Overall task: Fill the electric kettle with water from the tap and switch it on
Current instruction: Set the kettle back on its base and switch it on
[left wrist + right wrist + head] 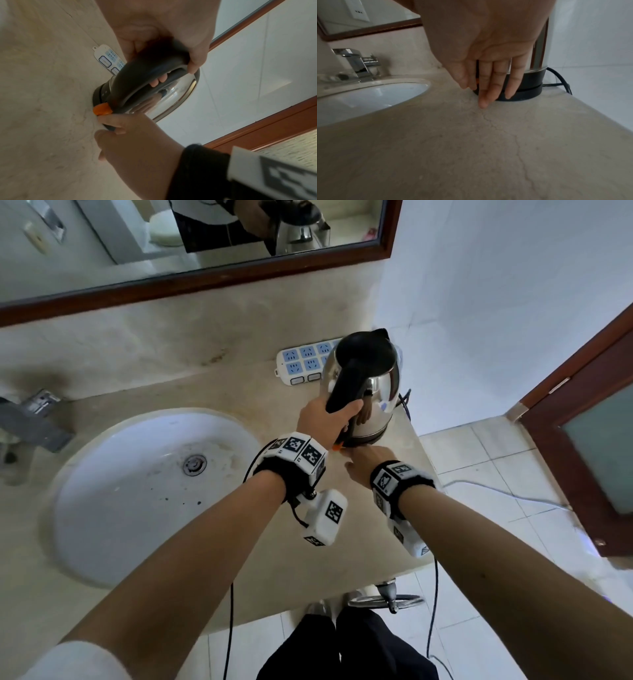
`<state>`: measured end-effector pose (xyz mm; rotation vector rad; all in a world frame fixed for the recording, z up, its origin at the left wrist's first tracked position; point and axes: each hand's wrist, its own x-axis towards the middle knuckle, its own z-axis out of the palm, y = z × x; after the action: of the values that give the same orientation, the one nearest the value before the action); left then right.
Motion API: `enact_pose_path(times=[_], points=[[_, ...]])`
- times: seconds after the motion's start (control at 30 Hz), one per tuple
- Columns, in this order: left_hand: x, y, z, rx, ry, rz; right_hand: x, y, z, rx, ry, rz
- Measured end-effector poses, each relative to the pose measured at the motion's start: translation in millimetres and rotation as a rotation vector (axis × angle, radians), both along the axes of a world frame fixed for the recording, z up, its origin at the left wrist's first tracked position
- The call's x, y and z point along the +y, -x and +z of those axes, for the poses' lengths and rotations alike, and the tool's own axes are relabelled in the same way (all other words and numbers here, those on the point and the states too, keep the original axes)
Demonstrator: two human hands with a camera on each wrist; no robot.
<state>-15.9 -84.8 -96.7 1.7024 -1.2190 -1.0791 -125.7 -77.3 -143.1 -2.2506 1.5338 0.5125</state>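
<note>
Straight fingers of the right hand [488, 65] are reaching down at centre frame toward the orange switch [102, 109], probably to flip it. Above it, the left hand [159, 33] is gripping the handle [147, 75], likely steadying the kettle [364, 392], which is sitting on its base [522, 93] on the counter [471, 148], right of the sink [137, 491].

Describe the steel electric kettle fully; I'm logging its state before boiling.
The shiny stainless-steel electric kettle has a black lid, spout and curved black handle, with an orange switch lever at the handle's foot. It stands upright on its round black base at the beige stone counter's right end, a black cord leaving the base behind. The left hand grips the handle; the right hand's straight fingers reach the switch and base. Water level is hidden.
</note>
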Motion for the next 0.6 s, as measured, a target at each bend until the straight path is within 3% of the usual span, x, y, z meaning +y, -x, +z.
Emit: enact_pose_path(times=[0.27,0.6], points=[[1.0,1.4,-6.0,0.014,0.018,-0.009,0.9,3.9,-5.5,-0.086,0.232,0.094],[1.7,2.6,-5.0,0.008,0.025,-0.013,0.1,1.6,-4.8,-0.015,0.156,0.139]])
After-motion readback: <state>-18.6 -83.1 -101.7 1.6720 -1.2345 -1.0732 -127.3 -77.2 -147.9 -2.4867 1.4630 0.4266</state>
